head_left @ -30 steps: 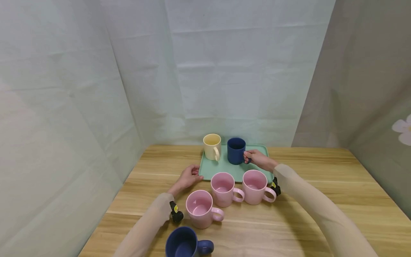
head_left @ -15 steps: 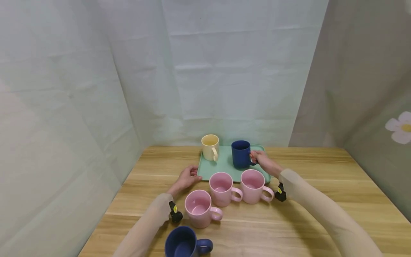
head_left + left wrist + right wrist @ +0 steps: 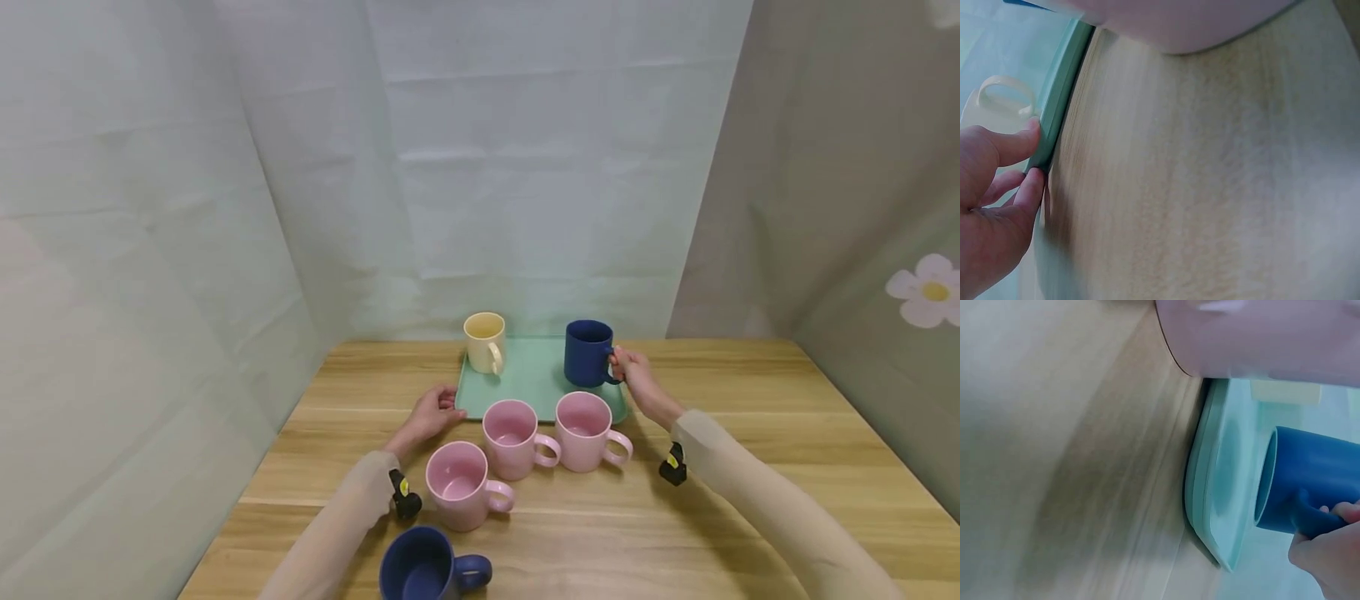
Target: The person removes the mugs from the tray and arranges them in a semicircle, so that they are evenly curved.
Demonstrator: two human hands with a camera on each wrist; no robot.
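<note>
My right hand (image 3: pixel 637 379) grips the handle of a dark blue mug (image 3: pixel 587 354), fingers curled through it. The mug is upright over the right end of a mint-green tray (image 3: pixel 525 375). In the right wrist view the blue mug (image 3: pixel 1316 478) shows close over the tray floor. At the tray's front left corner my left hand (image 3: pixel 433 414) pinches the rim; in the left wrist view thumb and fingers meet on the tray edge (image 3: pixel 1060 100). A cream mug (image 3: pixel 480 343) stands on the tray's left end, handle toward the front.
Three pink mugs stand on the wooden table (image 3: pixel 600 533) before the tray: one at right (image 3: pixel 582 433), a middle one (image 3: pixel 510 440), and a nearer left one (image 3: pixel 459 487). A second blue mug (image 3: pixel 420 567) is at the front edge of view. A pale cloth (image 3: pixel 525 167) hangs behind.
My right hand has moved the blue mug rightward across the tray, from near its middle to its right end. The left hand stays at the tray corner. The view has shifted slightly.
</note>
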